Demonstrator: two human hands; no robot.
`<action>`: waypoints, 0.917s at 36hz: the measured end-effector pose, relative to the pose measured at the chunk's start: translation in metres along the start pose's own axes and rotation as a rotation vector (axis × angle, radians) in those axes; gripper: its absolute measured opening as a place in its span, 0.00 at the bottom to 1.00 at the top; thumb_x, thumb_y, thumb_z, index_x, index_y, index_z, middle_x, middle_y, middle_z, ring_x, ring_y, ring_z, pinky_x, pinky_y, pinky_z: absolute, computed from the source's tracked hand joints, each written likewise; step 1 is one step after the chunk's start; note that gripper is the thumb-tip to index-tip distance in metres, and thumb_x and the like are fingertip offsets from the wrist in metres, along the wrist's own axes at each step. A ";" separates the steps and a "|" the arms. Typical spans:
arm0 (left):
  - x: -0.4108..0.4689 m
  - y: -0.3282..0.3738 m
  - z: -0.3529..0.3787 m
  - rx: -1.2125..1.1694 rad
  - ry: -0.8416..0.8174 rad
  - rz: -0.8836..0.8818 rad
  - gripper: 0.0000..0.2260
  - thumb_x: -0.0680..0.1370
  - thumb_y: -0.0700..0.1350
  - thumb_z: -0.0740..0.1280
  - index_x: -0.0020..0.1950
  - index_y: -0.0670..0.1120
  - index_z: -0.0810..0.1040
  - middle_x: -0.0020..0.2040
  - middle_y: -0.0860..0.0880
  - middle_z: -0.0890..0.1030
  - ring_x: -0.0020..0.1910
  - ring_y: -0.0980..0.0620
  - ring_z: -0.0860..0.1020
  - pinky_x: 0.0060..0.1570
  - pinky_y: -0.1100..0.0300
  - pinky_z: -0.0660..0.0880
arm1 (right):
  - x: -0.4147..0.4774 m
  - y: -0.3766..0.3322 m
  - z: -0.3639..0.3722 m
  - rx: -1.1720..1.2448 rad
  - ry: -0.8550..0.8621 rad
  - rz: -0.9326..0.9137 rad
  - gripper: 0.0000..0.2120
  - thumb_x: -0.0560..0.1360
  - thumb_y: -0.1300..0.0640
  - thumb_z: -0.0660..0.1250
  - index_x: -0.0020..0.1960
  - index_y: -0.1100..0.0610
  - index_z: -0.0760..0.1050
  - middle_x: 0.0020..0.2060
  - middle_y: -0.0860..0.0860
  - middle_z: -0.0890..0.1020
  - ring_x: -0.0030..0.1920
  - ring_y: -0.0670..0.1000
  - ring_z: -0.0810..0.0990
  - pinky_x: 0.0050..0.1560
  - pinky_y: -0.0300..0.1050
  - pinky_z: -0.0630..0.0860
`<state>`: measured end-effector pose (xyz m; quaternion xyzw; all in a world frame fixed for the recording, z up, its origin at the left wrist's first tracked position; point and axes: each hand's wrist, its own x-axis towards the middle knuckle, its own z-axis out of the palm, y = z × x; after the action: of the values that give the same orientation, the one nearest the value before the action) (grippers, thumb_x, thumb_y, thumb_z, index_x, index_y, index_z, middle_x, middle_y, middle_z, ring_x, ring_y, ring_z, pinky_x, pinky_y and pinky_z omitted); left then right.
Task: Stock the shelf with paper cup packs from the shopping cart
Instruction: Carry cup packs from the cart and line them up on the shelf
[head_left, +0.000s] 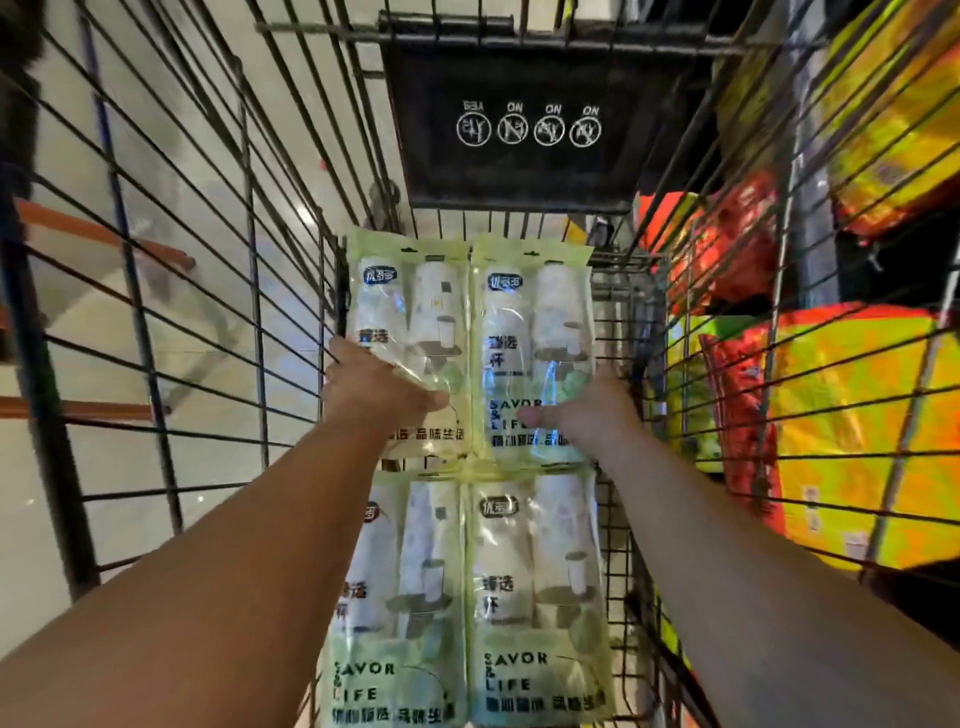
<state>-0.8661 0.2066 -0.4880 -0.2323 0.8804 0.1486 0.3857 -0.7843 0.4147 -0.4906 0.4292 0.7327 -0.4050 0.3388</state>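
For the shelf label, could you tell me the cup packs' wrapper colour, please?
The cup packs are pale yellow-green, partly clear; head view.

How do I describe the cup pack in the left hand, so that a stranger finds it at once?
Look into the wire shopping cart, where four pale green cup packs lie two by two. In the far row, under the black flap, the far left pack is the one the left hand grips; the right hand holds the far right pack beside it.

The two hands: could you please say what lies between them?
In the head view, only paper cup packs: the far left pack, held by the left hand, lies beside the far right pack, held by the right hand.
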 end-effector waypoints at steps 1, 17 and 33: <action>0.002 0.000 -0.001 0.001 -0.010 -0.002 0.64 0.61 0.58 0.83 0.79 0.42 0.41 0.75 0.37 0.67 0.74 0.37 0.66 0.69 0.42 0.71 | 0.000 0.000 -0.001 -0.009 -0.003 0.006 0.57 0.61 0.45 0.84 0.77 0.62 0.55 0.74 0.59 0.68 0.72 0.60 0.69 0.61 0.47 0.70; -0.046 0.001 0.017 -0.252 0.180 0.085 0.43 0.58 0.62 0.83 0.63 0.47 0.66 0.60 0.41 0.76 0.58 0.38 0.78 0.55 0.43 0.80 | -0.025 -0.013 -0.012 0.015 0.218 0.014 0.42 0.63 0.49 0.83 0.69 0.61 0.66 0.64 0.59 0.75 0.60 0.60 0.79 0.42 0.45 0.72; -0.192 -0.032 -0.087 -0.287 0.157 0.288 0.37 0.64 0.53 0.82 0.64 0.48 0.65 0.50 0.48 0.81 0.45 0.45 0.82 0.46 0.44 0.82 | -0.202 -0.011 -0.043 0.260 0.223 -0.103 0.42 0.67 0.53 0.80 0.71 0.63 0.60 0.59 0.56 0.74 0.50 0.55 0.75 0.40 0.40 0.70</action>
<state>-0.7882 0.1982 -0.2895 -0.1673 0.9018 0.3073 0.2536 -0.7192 0.3775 -0.2976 0.4734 0.7282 -0.4634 0.1759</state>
